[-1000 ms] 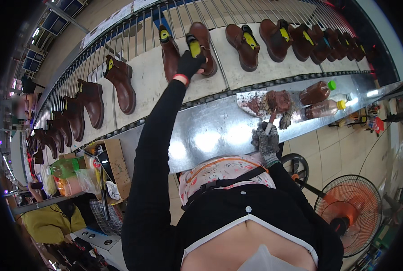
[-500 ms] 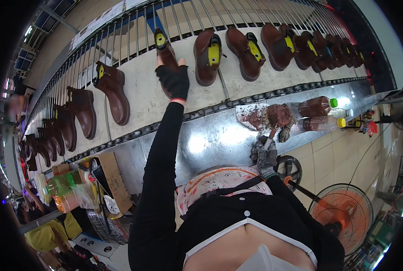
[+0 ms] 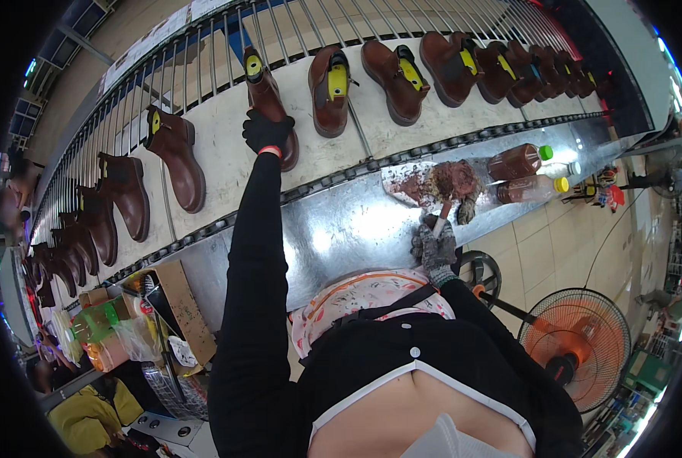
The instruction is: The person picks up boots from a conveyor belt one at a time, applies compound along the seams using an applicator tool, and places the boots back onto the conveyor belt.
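My left hand (image 3: 267,131), in a black glove, reaches far out and rests on a brown ankle boot (image 3: 268,103) with a yellow insert, lying on the pale conveyor belt (image 3: 219,153). My right hand (image 3: 435,246), in a grey knit glove, grips a small brush (image 3: 443,215) over the shiny metal ledge (image 3: 341,229), its tip near a stained brown rag (image 3: 452,182). Two brown bottles (image 3: 520,160) with green and yellow caps lie beside the rag.
Several more brown boots (image 3: 333,88) line the belt to both sides. A metal rail fence (image 3: 203,53) runs behind the belt. An orange fan (image 3: 578,343) stands at lower right. A cardboard box (image 3: 184,309) and bagged containers (image 3: 100,332) sit lower left.
The boots have shifted left along the belt, and my left hand has followed with the boot it touches. My right hand stays by the rag with the brush.
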A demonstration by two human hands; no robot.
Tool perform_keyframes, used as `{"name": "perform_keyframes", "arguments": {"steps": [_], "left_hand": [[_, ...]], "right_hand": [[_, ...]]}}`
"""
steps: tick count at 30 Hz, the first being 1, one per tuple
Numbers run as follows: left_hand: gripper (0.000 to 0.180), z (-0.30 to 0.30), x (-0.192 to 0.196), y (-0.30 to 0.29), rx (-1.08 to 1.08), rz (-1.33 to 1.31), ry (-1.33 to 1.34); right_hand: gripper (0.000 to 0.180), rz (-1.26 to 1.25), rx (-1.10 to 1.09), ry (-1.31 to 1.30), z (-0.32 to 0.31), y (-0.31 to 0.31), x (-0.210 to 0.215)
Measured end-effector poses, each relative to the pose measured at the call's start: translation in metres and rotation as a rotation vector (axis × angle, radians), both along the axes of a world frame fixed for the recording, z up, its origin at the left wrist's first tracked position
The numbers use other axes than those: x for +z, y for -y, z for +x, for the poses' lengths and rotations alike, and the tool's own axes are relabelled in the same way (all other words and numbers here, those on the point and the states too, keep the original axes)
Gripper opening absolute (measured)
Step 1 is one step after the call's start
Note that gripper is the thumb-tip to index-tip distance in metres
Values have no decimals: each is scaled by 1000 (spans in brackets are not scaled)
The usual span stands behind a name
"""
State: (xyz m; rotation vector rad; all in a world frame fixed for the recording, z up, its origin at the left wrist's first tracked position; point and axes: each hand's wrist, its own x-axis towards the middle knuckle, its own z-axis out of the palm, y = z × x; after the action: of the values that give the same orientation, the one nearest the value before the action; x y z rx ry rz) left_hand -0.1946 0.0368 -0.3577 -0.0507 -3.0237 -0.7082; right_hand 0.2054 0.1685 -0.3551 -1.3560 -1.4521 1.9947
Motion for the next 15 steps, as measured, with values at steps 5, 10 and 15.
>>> {"name": "perform_keyframes", "arguments": {"steps": [5,10,15], "left_hand": [[87,18,12,57,-193,163,-23],[75,86,42,106,-249,579,203],[75,191,57,133,-253,667,156]], "right_hand": [[22,7,30,-52,1,-1,0],[24,16,27,-14,4,-4,-2],[25,-23,26,-37,2,-5,-3]]}}
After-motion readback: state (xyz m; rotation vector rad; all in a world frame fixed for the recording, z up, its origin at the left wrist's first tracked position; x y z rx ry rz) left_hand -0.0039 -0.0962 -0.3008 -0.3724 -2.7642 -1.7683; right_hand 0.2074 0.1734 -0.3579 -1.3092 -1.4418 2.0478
